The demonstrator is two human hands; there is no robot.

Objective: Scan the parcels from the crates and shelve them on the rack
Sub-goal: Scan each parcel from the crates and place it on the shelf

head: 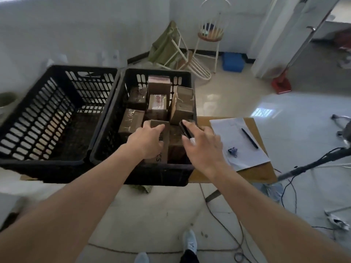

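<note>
Parcels fill the right-hand crate (161, 174) on the worktop (252, 173): small brown cardboard boxes, taped, some standing on end, packed close. Left-hand crate (57, 114) beside it, touching, nothing seen in it. Rack not in view.

Left hand (147, 140) down inside the right crate, fingers curled over the top of the nearest parcel (161, 149), thumb side toward the box's near face; a grip, or very nearly one. Right hand (201, 147) just beside it over the crate's right corner, fingers wrapped on a dark scanner (185, 129), its head pointing into the crate.

Judgement on handling: boxes look stiff and light, one-hand lifts. Tape gives slick patches, so take hold across the bare cardboard sides, not the taped seam. Tight packing leaves little finger room; tip the box toward the body first, then lift. Neighbours standing on end may topple into the gap.

Paper sheet (237, 137) with pen (249, 138) lies right of the crate.
</note>
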